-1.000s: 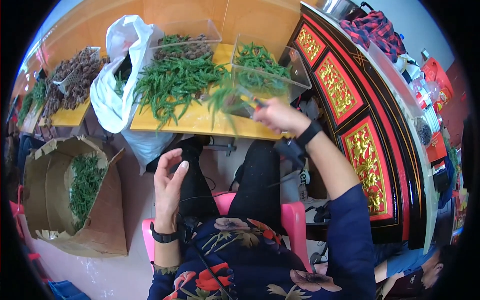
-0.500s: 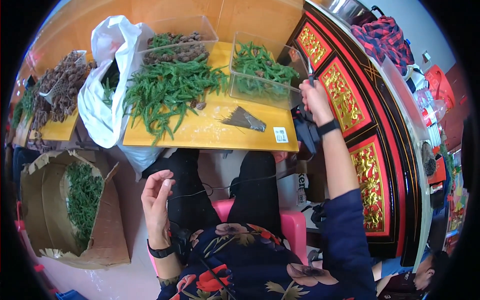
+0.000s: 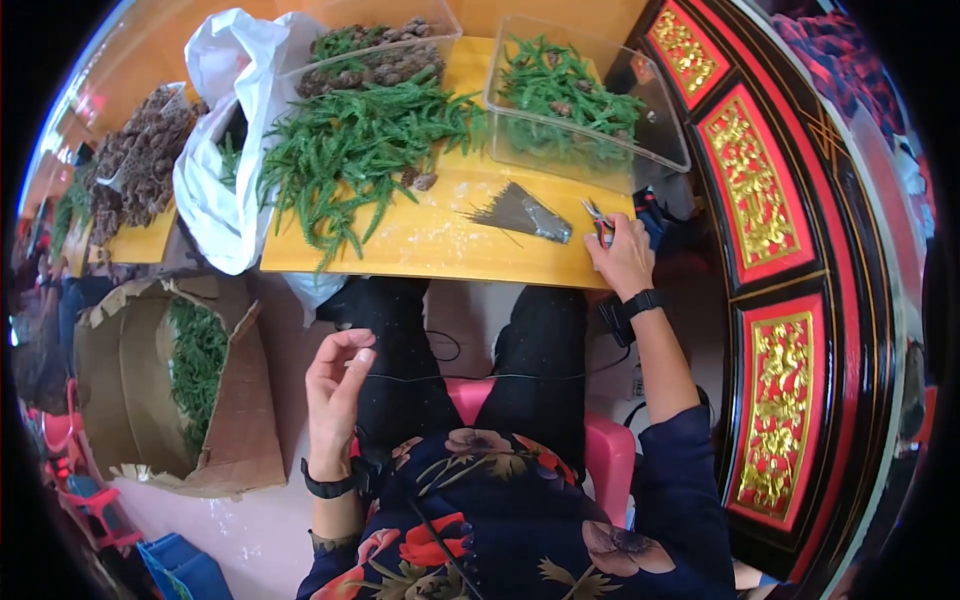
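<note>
In my right hand (image 3: 626, 258), at the right front corner of the yellow table (image 3: 400, 250), is a pair of pliers (image 3: 600, 222) with red-and-dark handles, its jaws pointing up and left. Just left of the jaws lies a fan-shaped bundle of thin dark wires (image 3: 525, 215) in a clear wrap. My left hand (image 3: 338, 385) hangs above my lap, thumb and curled fingers close together; whatever may be between them is too small to make out. A pile of green artificial sprigs (image 3: 365, 150) spreads over the table's left half, with small pine cones (image 3: 424, 182) at its edge.
Behind the wires stands a clear bin (image 3: 560, 150) of sprigs and cones; another clear bin (image 3: 375, 65) holds pine cones. A white plastic bag (image 3: 215, 190) hangs at the table's left. A cardboard box (image 3: 240, 430) with greenery sits on the floor. Carved red-and-gold panels (image 3: 755, 190) rise at right.
My right hand has come down with the pliers from beside the clear bin to the table's right front corner. The left hand stays raised over my lap, nearly unchanged. The view has shifted.
</note>
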`<move>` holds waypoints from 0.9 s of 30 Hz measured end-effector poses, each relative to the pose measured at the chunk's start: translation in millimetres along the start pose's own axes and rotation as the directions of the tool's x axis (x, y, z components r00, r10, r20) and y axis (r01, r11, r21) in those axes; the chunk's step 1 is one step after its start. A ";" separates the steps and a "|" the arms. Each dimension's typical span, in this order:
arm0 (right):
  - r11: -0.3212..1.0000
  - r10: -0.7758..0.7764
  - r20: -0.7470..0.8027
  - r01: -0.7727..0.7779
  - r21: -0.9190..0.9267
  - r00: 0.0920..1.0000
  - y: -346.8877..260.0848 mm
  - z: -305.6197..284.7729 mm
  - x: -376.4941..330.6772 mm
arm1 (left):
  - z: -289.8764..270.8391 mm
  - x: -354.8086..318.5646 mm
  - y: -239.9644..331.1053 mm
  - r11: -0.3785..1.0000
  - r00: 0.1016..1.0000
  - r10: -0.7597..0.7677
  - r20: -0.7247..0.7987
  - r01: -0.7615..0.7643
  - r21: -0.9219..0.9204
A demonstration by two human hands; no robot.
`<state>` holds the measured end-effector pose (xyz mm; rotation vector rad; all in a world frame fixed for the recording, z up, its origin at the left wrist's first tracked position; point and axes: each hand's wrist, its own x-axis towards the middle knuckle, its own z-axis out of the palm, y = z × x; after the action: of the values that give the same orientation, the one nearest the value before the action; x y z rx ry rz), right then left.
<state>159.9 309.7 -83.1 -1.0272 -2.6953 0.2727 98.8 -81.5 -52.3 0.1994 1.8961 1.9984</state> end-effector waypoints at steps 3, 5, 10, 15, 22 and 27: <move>0.998 -0.040 -0.038 0.038 -0.044 0.998 -3.0 3.1 2.8 | 8.4 7.7 1.0 0.998 0.999 -0.017 0.031 0.015 0.066; 0.987 -0.158 -0.166 0.152 -0.048 0.973 -3.9 7.8 7.9 | 9.9 15.2 2.6 0.992 0.999 0.020 0.049 -0.026 0.120; 0.865 -0.353 -0.270 0.423 0.272 0.896 -51.5 8.2 0.7 | 13.0 50.7 10.3 0.963 0.995 0.017 0.094 -0.041 0.266; 0.835 -0.424 -0.147 0.449 0.320 0.894 -101.6 23.6 -12.9 | 49.5 117.6 20.0 0.712 0.961 0.138 0.238 -0.263 0.651; 0.905 -0.395 -0.071 0.401 0.145 0.916 -107.9 48.6 -6.9 | 99.2 206.2 -2.4 0.198 0.848 0.421 0.321 -0.431 0.880; 0.907 -0.382 -0.099 0.393 0.149 0.919 -111.0 52.8 -7.7 | 99.4 222.6 -8.9 0.055 0.872 0.367 0.323 -0.367 0.929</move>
<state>80.5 218.3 -106.0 -0.4283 -2.6844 0.3687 -68.8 92.2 -87.3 1.1403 3.0842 0.4416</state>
